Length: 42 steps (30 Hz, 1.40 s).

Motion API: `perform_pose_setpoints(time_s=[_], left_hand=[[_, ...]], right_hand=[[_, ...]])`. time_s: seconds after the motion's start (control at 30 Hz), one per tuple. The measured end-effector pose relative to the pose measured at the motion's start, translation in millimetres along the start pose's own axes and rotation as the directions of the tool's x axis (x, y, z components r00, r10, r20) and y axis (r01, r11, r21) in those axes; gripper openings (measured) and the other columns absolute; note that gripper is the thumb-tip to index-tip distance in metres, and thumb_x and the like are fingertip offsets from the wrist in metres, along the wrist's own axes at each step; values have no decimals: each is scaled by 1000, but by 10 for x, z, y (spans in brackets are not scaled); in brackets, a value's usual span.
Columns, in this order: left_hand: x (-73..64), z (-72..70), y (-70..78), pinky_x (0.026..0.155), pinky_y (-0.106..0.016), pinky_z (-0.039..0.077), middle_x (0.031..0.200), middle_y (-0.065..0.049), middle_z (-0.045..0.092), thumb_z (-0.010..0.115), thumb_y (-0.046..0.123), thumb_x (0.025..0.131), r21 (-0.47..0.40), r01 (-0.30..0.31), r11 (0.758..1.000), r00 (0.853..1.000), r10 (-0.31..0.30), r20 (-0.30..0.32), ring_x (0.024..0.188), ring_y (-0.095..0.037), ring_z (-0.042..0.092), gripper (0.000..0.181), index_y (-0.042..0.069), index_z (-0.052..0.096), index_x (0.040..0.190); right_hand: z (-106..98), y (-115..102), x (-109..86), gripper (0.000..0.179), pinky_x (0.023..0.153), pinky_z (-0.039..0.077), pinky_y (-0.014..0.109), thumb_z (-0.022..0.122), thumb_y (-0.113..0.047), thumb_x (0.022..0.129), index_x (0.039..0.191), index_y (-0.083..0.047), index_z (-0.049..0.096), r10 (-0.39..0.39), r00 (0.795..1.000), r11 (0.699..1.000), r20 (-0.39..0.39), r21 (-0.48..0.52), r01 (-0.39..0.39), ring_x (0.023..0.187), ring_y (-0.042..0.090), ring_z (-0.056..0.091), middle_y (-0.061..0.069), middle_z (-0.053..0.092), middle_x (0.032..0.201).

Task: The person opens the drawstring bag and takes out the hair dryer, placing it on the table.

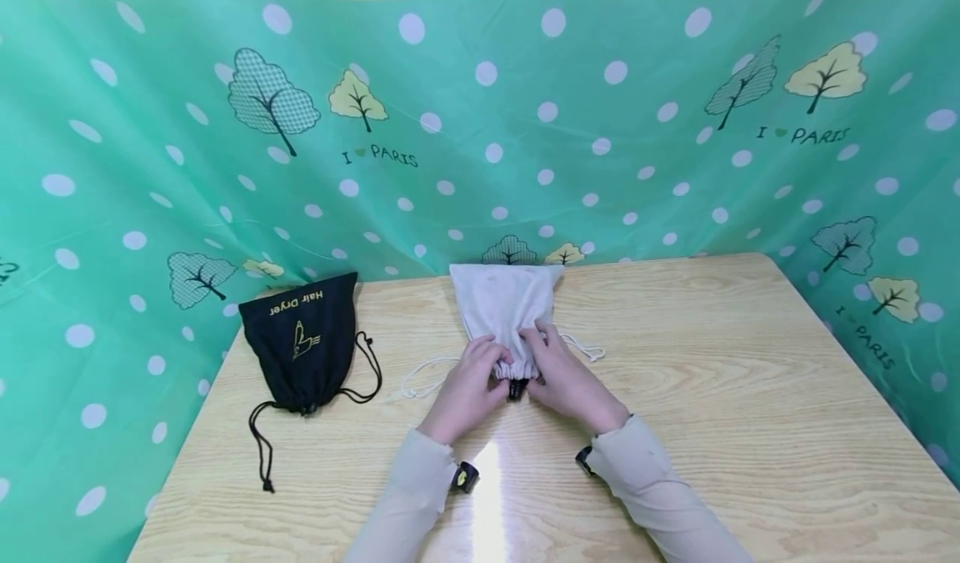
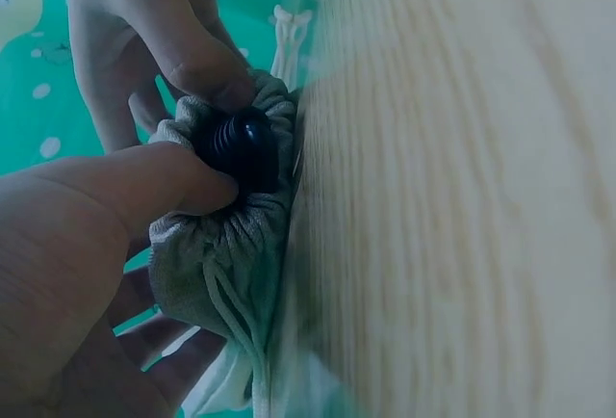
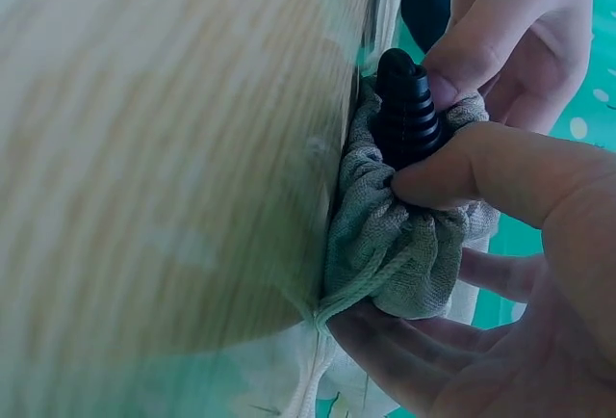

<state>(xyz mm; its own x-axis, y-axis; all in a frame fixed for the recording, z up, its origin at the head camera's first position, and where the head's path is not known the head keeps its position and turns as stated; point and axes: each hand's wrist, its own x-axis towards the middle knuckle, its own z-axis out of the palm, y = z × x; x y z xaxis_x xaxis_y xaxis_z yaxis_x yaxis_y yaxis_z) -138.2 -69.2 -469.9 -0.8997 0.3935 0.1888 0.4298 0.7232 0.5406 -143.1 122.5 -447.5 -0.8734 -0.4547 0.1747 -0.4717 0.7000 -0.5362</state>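
A light grey drawstring bag [image 1: 504, 300] lies on the table, its gathered mouth towards the person. My left hand [image 1: 467, 386] grips one side of the mouth, thumb at the opening and fingers over the cloth. On the other side my right hand [image 1: 573, 384] holds the gathers in the same way. Out of the mouth pokes a black ribbed end piece [image 3: 409, 115], with both thumbs close against it; the rest of it is hidden in the bag. White drawstrings [image 1: 429, 377] trail out to both sides.
To the left lies a black drawstring bag [image 1: 300, 363] printed "Hair Dryer", its black cords [image 1: 262, 446] spread on the wooden table [image 1: 712, 363]. A green dotted cloth [image 1: 480, 129] hangs behind the table and along its sides.
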Motion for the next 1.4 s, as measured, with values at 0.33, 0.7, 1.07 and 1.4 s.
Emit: perform_pose_setpoints(time_s=[0.33, 0.7, 1.07, 1.4], left_hand=[[-3, 12, -5, 113, -49, 39, 129, -8, 62, 69, 4, 80, 0, -23, 1000, 1000, 23, -21, 141, -30, 39, 33, 13, 60, 110], [-23, -4, -11, 112, -51, 39, 133, -6, 60, 68, 2, 79, -21, 7, 1000, 1000, -7, -1, 143, -27, 37, 34, 15, 60, 110], [-15, 0, -31, 113, -49, 39, 133, -6, 61, 68, 4, 82, 2, 7, 1000, 1000, -7, -7, 142, -27, 39, 30, 15, 62, 110], [0, -5, -29, 115, -47, 36, 127, -4, 63, 67, 2, 82, 6, -4, 1000, 1000, 4, -6, 142, -26, 38, 31, 13, 61, 110]], right_hand=[[15, 3, -3, 69, 103, 48, 52, 69, 8, 77, 140, 3, 42, -12, 1000, 1000, 11, -13, 12, 127, 46, 48, 35, 36, 142], [13, -9, -9, 65, 110, 40, 55, 62, 11, 82, 142, 2, 40, -1, 999, 1000, 34, -5, 1, 134, 49, 40, 35, 34, 144], [11, 13, -4, 64, 107, 43, 54, 65, 7, 82, 142, 2, 42, 1, 1000, 1000, 17, 2, -1, 131, 47, 45, 35, 35, 144], [13, 13, 4, 63, 110, 40, 55, 58, 11, 83, 144, 4, 39, 6, 999, 1000, 39, -1, -6, 134, 49, 40, 36, 31, 146]])
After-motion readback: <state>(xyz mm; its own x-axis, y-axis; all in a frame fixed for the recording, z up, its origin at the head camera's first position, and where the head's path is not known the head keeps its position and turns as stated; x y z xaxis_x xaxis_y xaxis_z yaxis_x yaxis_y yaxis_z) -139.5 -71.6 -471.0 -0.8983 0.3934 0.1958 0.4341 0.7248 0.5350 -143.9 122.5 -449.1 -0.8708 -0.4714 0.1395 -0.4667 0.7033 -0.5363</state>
